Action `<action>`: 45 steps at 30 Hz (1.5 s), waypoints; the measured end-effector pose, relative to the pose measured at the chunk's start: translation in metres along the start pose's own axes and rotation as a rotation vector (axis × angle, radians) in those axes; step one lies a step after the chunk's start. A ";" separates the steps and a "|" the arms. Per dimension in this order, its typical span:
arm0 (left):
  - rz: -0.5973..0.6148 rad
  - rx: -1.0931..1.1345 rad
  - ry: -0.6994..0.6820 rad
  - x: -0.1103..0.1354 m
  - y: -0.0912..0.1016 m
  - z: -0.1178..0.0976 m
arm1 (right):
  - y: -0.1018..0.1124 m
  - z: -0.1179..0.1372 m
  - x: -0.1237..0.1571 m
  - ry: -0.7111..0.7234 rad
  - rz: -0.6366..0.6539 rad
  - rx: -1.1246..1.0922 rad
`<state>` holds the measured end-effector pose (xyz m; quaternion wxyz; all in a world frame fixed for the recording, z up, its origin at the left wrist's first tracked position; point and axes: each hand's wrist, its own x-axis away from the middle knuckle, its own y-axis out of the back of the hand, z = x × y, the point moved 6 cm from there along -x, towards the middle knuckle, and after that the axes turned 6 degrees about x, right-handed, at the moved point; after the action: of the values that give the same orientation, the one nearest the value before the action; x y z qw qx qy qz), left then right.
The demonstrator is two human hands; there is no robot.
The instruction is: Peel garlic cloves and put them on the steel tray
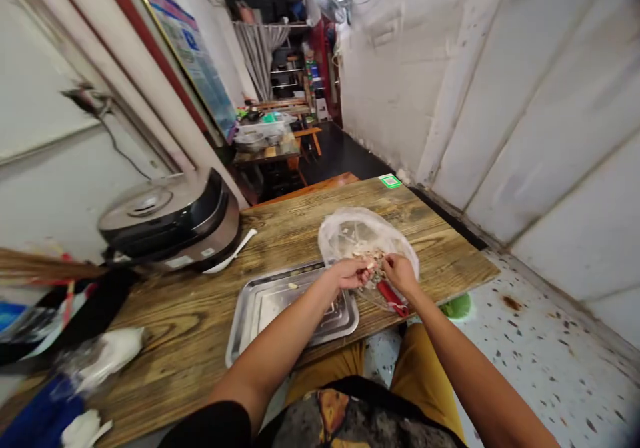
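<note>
My left hand is closed, its fingertips pinching a small pale piece that looks like a garlic clove. Close beside it, my right hand has its fingers drawn together; what they hold, if anything, is too small to make out. Both hands are over a spread-out clear plastic bag with many small pale and brownish bits on it. A red object, its kind unclear, lies at the bag's near edge below my right hand. Under my left forearm is a metal tray with a pale piece on it.
A rice cooker stands on the wooden table at the left, with a white spoon-like utensil beside it. Crumpled plastic and tissue lie near left. A green-framed code card is at the far corner. A white wall runs along the right.
</note>
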<state>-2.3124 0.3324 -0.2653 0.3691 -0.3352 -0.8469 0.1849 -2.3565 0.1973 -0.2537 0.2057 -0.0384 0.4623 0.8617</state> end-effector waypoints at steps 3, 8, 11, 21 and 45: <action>-0.016 0.005 -0.001 -0.007 -0.006 0.003 | 0.003 -0.008 -0.001 0.025 0.041 -0.035; -0.051 -0.038 -0.113 -0.010 -0.003 0.000 | 0.001 0.007 0.000 0.114 0.108 -0.361; -0.052 -0.150 -0.227 -0.012 -0.005 -0.005 | 0.002 0.006 0.000 0.063 0.120 -0.441; -0.099 -0.151 -0.464 -0.008 -0.015 -0.013 | 0.008 0.008 0.011 -0.119 0.143 -0.794; -0.188 0.289 -0.295 -0.006 -0.028 0.004 | 0.034 0.029 0.019 0.111 -0.064 -0.053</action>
<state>-2.3242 0.3079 -0.2550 0.3010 -0.1678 -0.8839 0.3162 -2.3836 0.2108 -0.2155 0.2058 -0.1065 0.4484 0.8633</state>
